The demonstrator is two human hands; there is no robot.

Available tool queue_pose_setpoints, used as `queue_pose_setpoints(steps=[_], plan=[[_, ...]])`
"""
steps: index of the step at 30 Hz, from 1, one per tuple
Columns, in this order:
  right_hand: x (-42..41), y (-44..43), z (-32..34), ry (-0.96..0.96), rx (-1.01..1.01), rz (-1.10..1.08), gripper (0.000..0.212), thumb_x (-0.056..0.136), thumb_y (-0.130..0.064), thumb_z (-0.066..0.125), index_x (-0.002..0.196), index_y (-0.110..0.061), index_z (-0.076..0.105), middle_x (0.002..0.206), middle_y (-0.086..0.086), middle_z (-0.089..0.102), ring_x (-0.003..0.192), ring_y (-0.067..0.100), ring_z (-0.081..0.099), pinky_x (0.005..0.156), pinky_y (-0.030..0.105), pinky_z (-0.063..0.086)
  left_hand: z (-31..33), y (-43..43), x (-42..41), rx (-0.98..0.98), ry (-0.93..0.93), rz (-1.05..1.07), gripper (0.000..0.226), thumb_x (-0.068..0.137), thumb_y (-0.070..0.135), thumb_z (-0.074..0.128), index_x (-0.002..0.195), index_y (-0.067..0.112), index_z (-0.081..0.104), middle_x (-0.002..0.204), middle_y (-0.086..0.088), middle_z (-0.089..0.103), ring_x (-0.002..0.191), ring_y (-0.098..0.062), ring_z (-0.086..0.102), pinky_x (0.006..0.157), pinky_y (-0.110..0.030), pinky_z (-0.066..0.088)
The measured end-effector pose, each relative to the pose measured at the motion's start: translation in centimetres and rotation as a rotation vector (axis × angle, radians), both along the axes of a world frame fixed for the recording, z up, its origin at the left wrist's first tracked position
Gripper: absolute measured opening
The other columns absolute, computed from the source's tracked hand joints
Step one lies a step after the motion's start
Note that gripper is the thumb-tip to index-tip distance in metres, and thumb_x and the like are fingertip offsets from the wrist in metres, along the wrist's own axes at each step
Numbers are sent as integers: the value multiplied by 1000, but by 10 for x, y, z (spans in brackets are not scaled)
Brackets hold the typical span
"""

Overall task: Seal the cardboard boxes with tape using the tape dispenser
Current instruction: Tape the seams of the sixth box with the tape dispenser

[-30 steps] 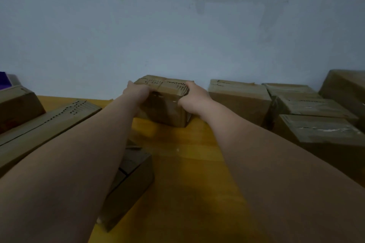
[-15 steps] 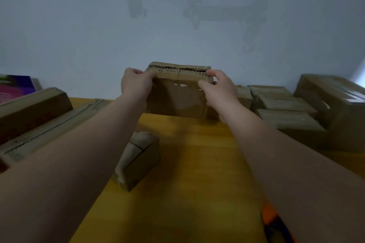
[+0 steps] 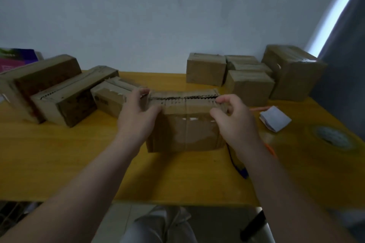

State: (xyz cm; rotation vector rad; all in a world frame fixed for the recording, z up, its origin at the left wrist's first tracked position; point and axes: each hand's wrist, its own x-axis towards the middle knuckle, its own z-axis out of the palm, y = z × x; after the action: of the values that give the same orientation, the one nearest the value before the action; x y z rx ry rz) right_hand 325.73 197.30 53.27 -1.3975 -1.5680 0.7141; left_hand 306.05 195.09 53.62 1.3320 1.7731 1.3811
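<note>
The cardboard box [image 3: 185, 126] at the frame's centre is gripped at its left end by the left hand [image 3: 136, 118], and its top right edge is pinched by the right hand [image 3: 235, 122]. The top seam gapes dark and appears untaped, so sealing of this box is judged not yet begun. What is taken for the tape dispenser [image 3: 241, 169], orange and blue, lies half hidden behind the right forearm. Other boxes [image 3: 206, 69] are crowded on the surface [image 3: 79, 154] at upper right and upper left.

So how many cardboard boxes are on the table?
9 boxes: one box in the middle, three at the left, five at the right. Others may be hidden behind.
</note>
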Motion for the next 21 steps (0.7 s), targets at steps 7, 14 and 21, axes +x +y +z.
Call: queue_pose_setpoints(steps=[7, 14, 21], plan=[[17, -34, -32, -4, -87, 12, 4, 91, -43, 51, 92, -40, 49, 85, -14, 62, 71, 5, 60, 55, 29, 50, -34, -33, -9, -7, 327, 9, 34, 93, 30, 52, 125, 40, 56, 113, 1, 39, 96, -6, 32, 71, -19, 35], [45, -33, -62, -582, 122, -344, 26, 91, -35, 56, 113, -22, 55, 95, -2, 58, 84, 13, 50, 71, 34, 50, -27, -37, 2, 83, 848, -123, 44, 94, 46, 34, 127, 31, 59, 132, 6, 54, 124, -21, 40, 103, -34, 28], [51, -24, -60, -575, 24, -343, 41, 94, -18, 53, 132, -28, 42, 95, -1, 58, 77, 15, 50, 59, 28, 43, -28, -37, 0, 137, 807, -249, 54, 90, 52, 28, 130, 29, 56, 140, 4, 50, 130, -13, 33, 104, -21, 15]])
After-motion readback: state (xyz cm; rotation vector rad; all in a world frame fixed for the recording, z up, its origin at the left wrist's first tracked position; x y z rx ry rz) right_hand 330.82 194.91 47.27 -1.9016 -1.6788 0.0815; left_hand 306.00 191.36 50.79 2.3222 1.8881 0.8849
